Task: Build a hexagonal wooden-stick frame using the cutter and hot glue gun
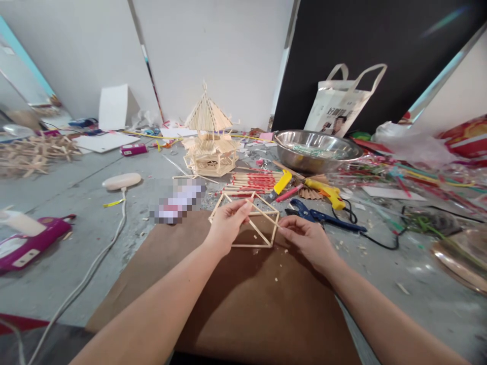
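Observation:
Both hands are in the middle of the view, over a brown sheet (266,304). A thin wooden stick (266,215) slants between them. Near its upper left end, my left hand (227,225) pinches it with thumb and fingers. At the lower right end, my right hand (306,239) has its fingertips closed on it. Below lies a six-sided frame of wooden sticks (251,246) with crossing sticks inside; my left hand covers part of its left side. Whether the held stick touches the frame, I cannot tell. Behind stands a small pavilion model of sticks (211,152).
Beyond the frame lie red-marked sticks (258,181), a yellow utility knife (281,184), a yellow glue gun (327,192) and blue-handled cutters (331,220). A metal bowl (319,159) and tote bag (327,109) stand behind. A white cable (102,258) runs along the left.

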### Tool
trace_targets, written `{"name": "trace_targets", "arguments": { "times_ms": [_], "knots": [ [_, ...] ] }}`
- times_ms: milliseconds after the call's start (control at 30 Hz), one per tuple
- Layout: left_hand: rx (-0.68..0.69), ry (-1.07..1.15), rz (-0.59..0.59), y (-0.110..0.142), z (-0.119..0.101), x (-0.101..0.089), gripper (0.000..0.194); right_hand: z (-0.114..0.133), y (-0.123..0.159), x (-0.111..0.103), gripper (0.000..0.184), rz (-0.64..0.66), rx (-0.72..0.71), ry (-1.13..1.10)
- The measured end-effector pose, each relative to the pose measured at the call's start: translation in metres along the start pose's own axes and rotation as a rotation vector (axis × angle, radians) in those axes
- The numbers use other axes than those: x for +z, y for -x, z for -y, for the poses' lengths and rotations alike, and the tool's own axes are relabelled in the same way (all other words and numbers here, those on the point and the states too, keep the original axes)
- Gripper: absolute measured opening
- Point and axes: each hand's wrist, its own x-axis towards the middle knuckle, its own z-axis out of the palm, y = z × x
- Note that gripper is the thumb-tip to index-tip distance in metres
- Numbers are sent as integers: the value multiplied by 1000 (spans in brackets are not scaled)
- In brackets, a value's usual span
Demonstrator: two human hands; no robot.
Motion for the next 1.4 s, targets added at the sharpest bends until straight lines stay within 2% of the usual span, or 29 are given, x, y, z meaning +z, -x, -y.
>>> {"name": "trace_targets", "arguments": {
  "times_ms": [167, 433, 633, 767, 867, 933, 967, 1033, 1100, 1167, 1233, 1333, 1400],
  "knots": [
    [3, 24, 14, 3, 4, 4, 21, -1, 2, 4, 19, 54, -57, 23],
    [-28, 57, 53, 3, 5, 2, 15, -1, 2, 5, 19, 43, -75, 83],
    [-34, -29, 79, 1, 4, -2, 14, -2, -1, -1, 17, -7, -116, 157],
    [-36, 64, 128, 2, 5, -1, 14, -3, 0, 1, 17, 28, -135, 212],
    [-5, 164, 120, 4, 4, 0, 16, 0, 0, -2, 17, 31, -215, 393],
    [48, 188, 96, 4, 3, -1, 17, 2, -1, -9, 23, -68, -276, 632],
    [76, 178, 86, 4, 2, -1, 18, 3, -2, -15, 32, -132, -281, 769],
    [122, 100, 85, 5, 0, -2, 20, 1, -5, -30, 58, -218, -201, 1015],
    [155, -21, 91, 6, -1, -3, 23, -5, -8, -46, 78, -209, -36, 1177],
    [199, -164, 80, 8, -1, -2, 25, -14, -11, -60, 89, -161, 131, 1256],
    [275, -310, 63, 9, -1, -2, 24, -22, -13, -70, 92, -119, 206, 1283],
    [403, -476, 93, 10, 0, -2, 23, -27, -15, -79, 88, -88, 182, 1291],
    [445, -533, 142, 10, 1, -3, 24, -26, -16, -79, 79, -78, 152, 1314]
  ]
}}
